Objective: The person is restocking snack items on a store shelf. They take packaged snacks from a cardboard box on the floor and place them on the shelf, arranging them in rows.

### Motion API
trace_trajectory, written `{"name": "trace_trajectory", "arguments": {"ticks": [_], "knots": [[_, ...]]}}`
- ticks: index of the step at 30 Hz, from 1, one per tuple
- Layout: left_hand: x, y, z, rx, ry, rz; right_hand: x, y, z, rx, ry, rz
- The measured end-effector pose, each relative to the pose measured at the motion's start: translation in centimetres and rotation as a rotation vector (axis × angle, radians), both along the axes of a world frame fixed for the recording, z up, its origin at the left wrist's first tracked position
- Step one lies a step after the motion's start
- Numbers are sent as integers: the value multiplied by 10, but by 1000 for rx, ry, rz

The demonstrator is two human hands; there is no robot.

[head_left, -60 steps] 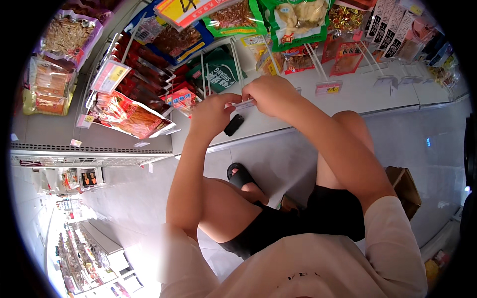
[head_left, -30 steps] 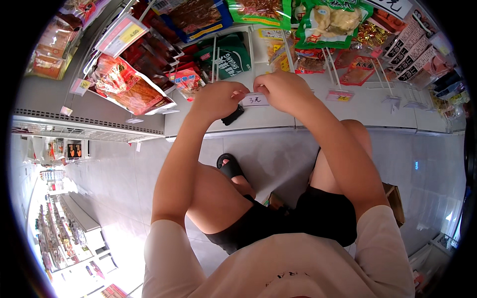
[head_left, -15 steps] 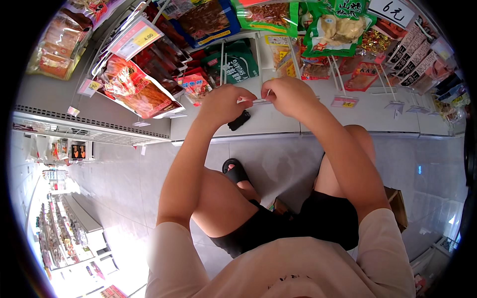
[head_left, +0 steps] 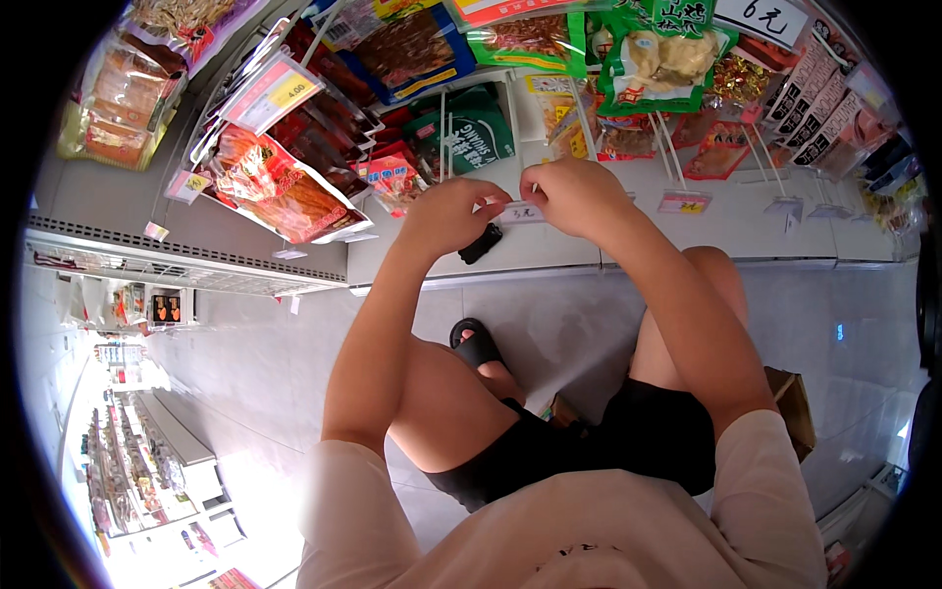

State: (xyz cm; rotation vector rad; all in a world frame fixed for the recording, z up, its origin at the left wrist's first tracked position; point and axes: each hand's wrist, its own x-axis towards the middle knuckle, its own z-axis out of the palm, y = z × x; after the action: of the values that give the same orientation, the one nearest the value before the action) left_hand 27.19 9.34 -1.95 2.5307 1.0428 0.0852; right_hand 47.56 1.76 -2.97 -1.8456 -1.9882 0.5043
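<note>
My left hand (head_left: 453,216) and my right hand (head_left: 574,198) meet over the bottom shelf, fingers curled into pinches. Between them is a small white price tag in a clear holder (head_left: 524,213), its face with dark handwriting turned up toward me. Each hand grips one end of it; the fingertips are partly hidden. Below my left hand a small black object (head_left: 480,243) lies on the grey shelf (head_left: 412,257); its kind is unclear. Just beyond the hands, a dark green packet (head_left: 471,130) lies behind the metal display hooks (head_left: 582,116).
Snack packets hang above, among them a red one (head_left: 285,185) and a green one (head_left: 667,61). More tags (head_left: 684,202) sit on the hook ends at right. A cardboard box (head_left: 791,412) stands by my right leg. A shelf unit (head_left: 147,461) is far left.
The tag between my hands has tilted, so its written face now shows. My hands stay close to the same place, and the whole view has shifted slightly.
</note>
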Motion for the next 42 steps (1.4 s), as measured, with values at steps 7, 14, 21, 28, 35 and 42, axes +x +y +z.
{"name": "trace_trajectory", "arguments": {"ticks": [7, 14, 21, 28, 35, 42], "knots": [[-2, 1, -5, 2, 17, -5, 1, 0, -3, -57, -163, 37], [-2, 1, -3, -25, 20, -18, 1, 0, -5, -51, -212, 65], [-3, 2, -1, -17, 8, -26, 1, 0, -5, -25, -191, 51], [0, -1, 5, -12, 36, -13, 1, 0, -1, -50, -174, 37], [-2, 1, -2, -39, 17, -1, 2, 0, -1, -70, -108, 55], [-2, 1, -1, 2, -105, 0, 2, 1, 0, -84, -87, 26]]}}
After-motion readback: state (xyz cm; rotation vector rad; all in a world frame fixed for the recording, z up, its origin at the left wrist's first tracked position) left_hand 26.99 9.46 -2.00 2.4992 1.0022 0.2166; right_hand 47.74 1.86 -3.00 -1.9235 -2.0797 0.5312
